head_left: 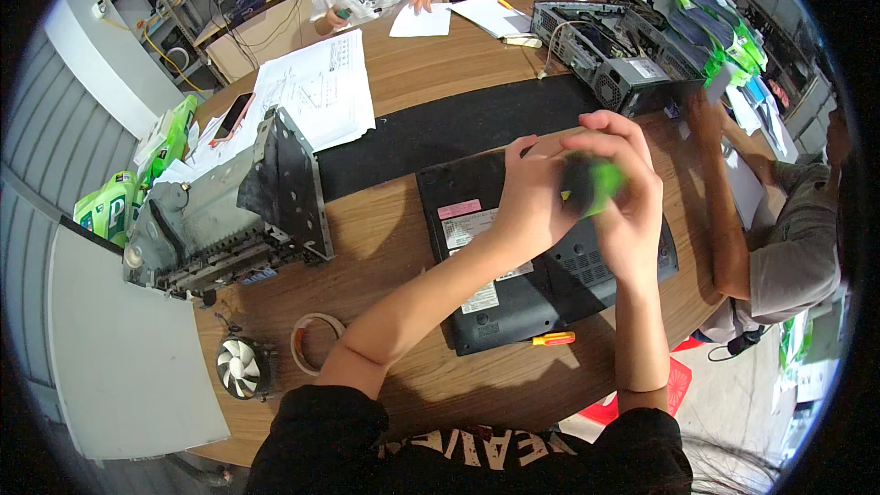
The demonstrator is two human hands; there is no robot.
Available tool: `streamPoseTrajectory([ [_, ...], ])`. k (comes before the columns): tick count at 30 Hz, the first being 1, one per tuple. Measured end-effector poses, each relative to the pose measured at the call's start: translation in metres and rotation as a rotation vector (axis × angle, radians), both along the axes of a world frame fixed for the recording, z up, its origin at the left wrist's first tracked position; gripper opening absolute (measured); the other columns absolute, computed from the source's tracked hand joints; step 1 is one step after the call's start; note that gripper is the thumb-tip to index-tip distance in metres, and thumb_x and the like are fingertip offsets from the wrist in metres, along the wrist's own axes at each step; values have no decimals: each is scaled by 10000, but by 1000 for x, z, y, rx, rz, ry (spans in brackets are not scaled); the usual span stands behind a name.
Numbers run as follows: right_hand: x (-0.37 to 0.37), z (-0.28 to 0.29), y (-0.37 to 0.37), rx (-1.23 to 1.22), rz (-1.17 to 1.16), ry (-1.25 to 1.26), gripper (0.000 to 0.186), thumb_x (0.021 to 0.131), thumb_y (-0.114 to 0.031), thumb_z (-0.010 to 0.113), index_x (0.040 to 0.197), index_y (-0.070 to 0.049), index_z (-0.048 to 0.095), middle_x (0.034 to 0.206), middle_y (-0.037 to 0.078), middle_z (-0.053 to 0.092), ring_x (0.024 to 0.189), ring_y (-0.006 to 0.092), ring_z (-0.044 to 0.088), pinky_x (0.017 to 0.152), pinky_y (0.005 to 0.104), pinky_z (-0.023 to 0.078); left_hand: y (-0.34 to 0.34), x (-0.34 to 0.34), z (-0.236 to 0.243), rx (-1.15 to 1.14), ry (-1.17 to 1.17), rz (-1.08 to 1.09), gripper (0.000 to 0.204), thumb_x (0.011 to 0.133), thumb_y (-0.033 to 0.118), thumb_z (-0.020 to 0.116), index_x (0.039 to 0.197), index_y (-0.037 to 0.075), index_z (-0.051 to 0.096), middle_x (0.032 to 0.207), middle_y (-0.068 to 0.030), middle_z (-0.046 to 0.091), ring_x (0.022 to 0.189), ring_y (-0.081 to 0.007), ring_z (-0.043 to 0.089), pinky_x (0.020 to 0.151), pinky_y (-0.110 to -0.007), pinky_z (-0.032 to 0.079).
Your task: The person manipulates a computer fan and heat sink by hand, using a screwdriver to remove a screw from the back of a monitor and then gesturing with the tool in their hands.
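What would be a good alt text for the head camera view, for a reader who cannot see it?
Seen from above, a person's left hand and right hand meet around a small green and black object, blurred, above an upside-down black laptop on a wooden table. A small screwdriver, a tape roll, a cooling fan and a dismantled metal machine lie nearby; other people sit around.

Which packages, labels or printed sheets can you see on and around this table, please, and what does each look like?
Pink label: small rectangle on the upturned black laptop.
White labels: rectangles below the pink one.
Green packages: soft green-and-white packs at the table's left edge.
Printed sheets: large white pages behind the grey metal chassis.
Phone: dark screen, beside the sheets.
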State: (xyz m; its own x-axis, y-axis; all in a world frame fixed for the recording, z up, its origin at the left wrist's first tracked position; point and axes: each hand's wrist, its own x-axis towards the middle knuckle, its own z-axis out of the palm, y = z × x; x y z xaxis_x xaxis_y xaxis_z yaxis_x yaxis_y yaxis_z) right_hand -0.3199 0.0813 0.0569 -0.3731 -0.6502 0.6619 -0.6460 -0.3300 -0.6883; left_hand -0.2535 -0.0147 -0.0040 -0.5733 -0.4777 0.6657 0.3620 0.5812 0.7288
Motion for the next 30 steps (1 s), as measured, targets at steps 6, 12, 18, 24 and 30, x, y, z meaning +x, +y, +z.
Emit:
streamPoseTrajectory([
  [6,11,0,-3,36,-69,115,180,718,-53,690,898,-62,689,1072,106,585,1004,249,549,879,343,420,12,0,18,804,248,-522,165,836,46,625,994,17,585,938,-80,624,942,-183,621,786,-337,503],
  [12,-4,-1,-4,7,-140,138,209,777,-55,652,986,-49,664,1112,139,559,1071,265,543,944,349,400,-2,0,7,-57,-77,21,167,710,70,691,822,-12,600,661,-134,599,603,-258,628,560,-356,489],
  [18,-16,4,0,-53,-172,82,255,808,-79,636,1060,-44,637,1132,136,573,1110,252,531,988,346,364,0,7,19,-64,-208,72,298,721,108,691,473,27,549,490,-117,567,473,-284,583,572,-378,457],
  [24,-8,4,-2,51,-42,-113,403,813,-160,662,1183,-26,578,1162,144,570,1136,260,526,988,350,365,4,14,20,-381,-207,288,66,675,112,690,692,84,632,671,-35,625,710,-236,635,815,-452,404],
  [30,-10,5,0,119,-13,76,378,797,-153,676,1139,-15,590,1166,157,562,1119,278,536,970,363,392,-2,14,15,-359,-183,211,200,695,53,654,890,44,609,894,-70,611,863,-261,600,869,-497,365],
])
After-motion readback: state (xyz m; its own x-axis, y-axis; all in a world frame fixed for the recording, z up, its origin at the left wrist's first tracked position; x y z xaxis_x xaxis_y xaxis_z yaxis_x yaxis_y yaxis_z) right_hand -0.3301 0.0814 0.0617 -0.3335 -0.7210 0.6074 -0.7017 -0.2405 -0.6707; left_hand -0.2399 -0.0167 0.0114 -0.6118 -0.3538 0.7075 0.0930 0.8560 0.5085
